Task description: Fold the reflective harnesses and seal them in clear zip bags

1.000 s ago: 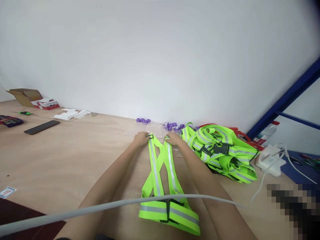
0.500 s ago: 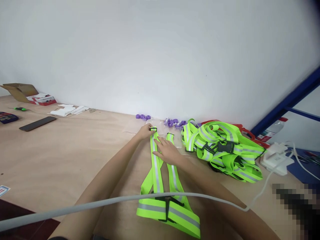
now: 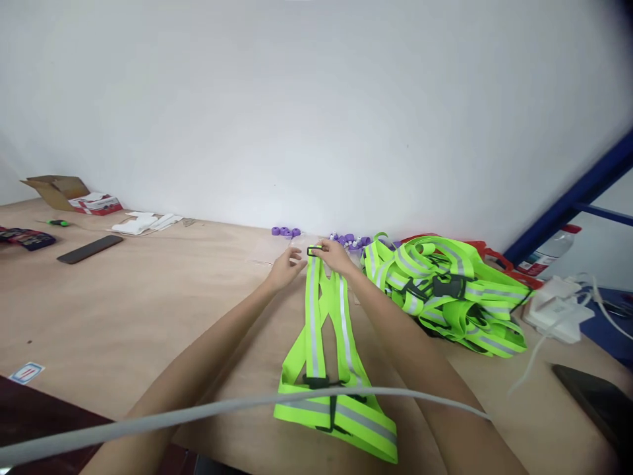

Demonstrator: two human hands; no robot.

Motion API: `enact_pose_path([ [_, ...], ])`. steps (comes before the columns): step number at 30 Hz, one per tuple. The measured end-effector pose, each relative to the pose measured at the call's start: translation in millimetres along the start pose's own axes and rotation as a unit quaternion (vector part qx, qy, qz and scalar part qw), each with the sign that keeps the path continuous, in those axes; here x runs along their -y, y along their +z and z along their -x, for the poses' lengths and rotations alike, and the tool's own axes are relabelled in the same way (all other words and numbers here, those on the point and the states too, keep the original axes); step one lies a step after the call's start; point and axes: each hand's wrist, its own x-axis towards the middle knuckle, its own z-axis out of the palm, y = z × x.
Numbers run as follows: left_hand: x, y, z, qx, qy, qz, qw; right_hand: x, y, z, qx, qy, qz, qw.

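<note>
A neon green harness (image 3: 314, 316) with silver reflective stripes lies stretched out on the wooden table, its wide belt and black buckle nearest to me. At its far end my right hand (image 3: 336, 256) pinches the left strap beside the black slider (image 3: 315, 251). Just left of that slider is my left hand (image 3: 287, 267), its fingers apart and holding nothing. To the right lies a tangled pile of similar green straps (image 3: 445, 290) with black buckles.
Purple rolls (image 3: 285, 231) and small purple pieces lie by the wall. A white cable (image 3: 198, 414) crosses the foreground. At right are a white adapter (image 3: 556, 307), a bottle (image 3: 551, 247) and a dark phone. A black slab (image 3: 90, 249), papers and an open carton (image 3: 57, 191) are at left.
My right hand has moved up to the left strap's slider and closed on it. My left hand has let go of the strap end and drawn slightly away. The view has shifted slightly.
</note>
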Motion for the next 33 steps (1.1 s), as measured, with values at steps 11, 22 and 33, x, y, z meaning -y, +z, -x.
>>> enact_pose_path([
  [11,-47.8,-15.9,133.7,0.236,0.277,-0.049,0.93,-27.1,-16.8,-10.1,0.016,0.091,-0.014,0.996],
  [22,-57.5,-25.3,134.2,0.233,0.156,-0.005,0.96,-50.5,-10.1,17.3,-0.007,0.113,0.191,0.975],
  [33,-102.6,-52.6,172.2,0.267,0.303,-0.069,0.912,0.2,-23.7,39.3,-0.044,0.048,0.308,0.949],
])
